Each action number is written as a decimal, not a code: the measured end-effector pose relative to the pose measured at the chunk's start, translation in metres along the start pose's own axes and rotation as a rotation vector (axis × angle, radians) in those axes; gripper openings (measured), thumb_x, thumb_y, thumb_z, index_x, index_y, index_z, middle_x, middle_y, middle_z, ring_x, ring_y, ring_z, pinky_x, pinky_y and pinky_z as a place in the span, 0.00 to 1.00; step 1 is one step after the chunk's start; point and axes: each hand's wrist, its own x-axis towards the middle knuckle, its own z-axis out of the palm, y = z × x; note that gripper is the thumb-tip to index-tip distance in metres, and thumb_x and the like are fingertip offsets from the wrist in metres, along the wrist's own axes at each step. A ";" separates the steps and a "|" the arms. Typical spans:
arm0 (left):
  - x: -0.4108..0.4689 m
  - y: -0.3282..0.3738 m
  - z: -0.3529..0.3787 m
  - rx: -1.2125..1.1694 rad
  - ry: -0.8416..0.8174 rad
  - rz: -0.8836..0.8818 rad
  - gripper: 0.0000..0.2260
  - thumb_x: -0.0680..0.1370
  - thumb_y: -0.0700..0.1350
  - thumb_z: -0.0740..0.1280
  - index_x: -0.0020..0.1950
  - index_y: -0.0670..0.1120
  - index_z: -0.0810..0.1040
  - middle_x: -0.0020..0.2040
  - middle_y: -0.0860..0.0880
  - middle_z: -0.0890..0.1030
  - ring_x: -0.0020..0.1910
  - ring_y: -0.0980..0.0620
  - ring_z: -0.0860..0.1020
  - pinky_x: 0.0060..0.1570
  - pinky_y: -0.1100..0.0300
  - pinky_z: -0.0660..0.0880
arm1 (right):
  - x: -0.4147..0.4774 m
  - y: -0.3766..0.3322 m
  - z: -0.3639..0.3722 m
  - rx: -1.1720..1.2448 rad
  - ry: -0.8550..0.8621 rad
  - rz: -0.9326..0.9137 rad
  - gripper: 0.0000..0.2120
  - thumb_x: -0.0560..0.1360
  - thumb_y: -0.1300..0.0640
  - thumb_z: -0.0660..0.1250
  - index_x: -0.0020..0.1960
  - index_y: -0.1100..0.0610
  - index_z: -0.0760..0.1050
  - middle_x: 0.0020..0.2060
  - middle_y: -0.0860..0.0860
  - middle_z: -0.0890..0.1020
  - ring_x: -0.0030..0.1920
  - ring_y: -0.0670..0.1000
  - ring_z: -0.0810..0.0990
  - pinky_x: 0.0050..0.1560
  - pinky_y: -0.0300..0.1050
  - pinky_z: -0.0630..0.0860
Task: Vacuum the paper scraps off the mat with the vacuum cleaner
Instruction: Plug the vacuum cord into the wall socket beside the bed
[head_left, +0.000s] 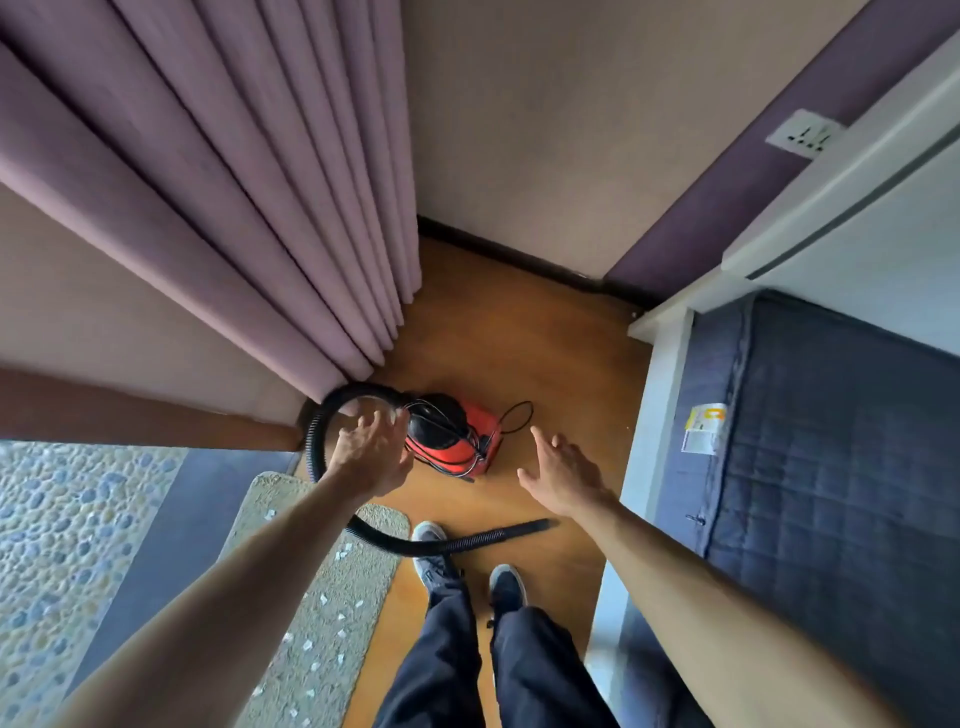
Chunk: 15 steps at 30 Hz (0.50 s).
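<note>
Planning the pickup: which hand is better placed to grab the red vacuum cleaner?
Left. The left hand reaches right beside the red vacuum cleaner, by its hose; the right hand is spread open over the wooden floor, apart from it.

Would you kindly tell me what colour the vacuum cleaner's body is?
Red, with a black top; the head view shows the vacuum cleaner best.

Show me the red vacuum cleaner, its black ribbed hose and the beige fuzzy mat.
red vacuum cleaner (480, 423): head view, red casing.
black ribbed hose (400, 544): head view, bend by shoe.
beige fuzzy mat (369, 571): head view, bare pile.
</note>
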 end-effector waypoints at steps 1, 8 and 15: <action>0.005 0.001 0.004 0.007 -0.008 0.003 0.32 0.80 0.59 0.60 0.79 0.46 0.55 0.74 0.42 0.65 0.67 0.41 0.72 0.55 0.47 0.78 | 0.004 0.003 0.007 0.009 -0.004 -0.001 0.35 0.79 0.41 0.60 0.79 0.51 0.50 0.71 0.56 0.67 0.68 0.57 0.70 0.58 0.54 0.76; 0.045 0.009 0.027 0.030 -0.061 -0.034 0.30 0.81 0.58 0.59 0.77 0.44 0.55 0.71 0.41 0.69 0.69 0.41 0.70 0.61 0.46 0.74 | 0.042 0.023 0.058 0.053 -0.032 -0.042 0.34 0.78 0.42 0.60 0.78 0.53 0.52 0.66 0.58 0.70 0.63 0.58 0.72 0.56 0.53 0.76; 0.091 0.021 0.058 0.042 -0.094 -0.047 0.29 0.80 0.57 0.62 0.75 0.44 0.57 0.67 0.40 0.72 0.66 0.40 0.73 0.58 0.45 0.76 | 0.091 0.047 0.106 0.087 -0.092 -0.068 0.34 0.79 0.42 0.59 0.78 0.53 0.51 0.67 0.58 0.70 0.64 0.58 0.72 0.54 0.53 0.76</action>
